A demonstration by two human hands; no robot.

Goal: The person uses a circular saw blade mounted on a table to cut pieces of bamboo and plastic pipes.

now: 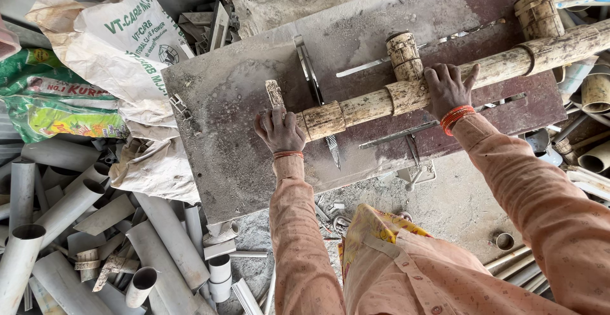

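A long, dirty tan pipe (pixel 368 104) lies across a dusty saw table (pixel 235 99), running from the table's middle up to the right edge. My left hand (pixel 279 131) grips the pipe's left end, just left of the round saw blade (pixel 309 70) that stands up through the table slot. My right hand (pixel 448 89) presses down on the pipe further right. A short pipe stub (pixel 404 54) branches off the pipe between my hands, and another stub (pixel 537 13) sits near the right end. A small pipe offcut (pixel 274 93) lies just above my left hand.
Several grey cut pipes (pixel 76 226) are heaped on the floor at the lower left. Printed sacks (pixel 121 29) lie at the upper left of the table. More pipe pieces (pixel 594 93) crowd the right edge, and a small ring (pixel 504 241) lies on the ground.
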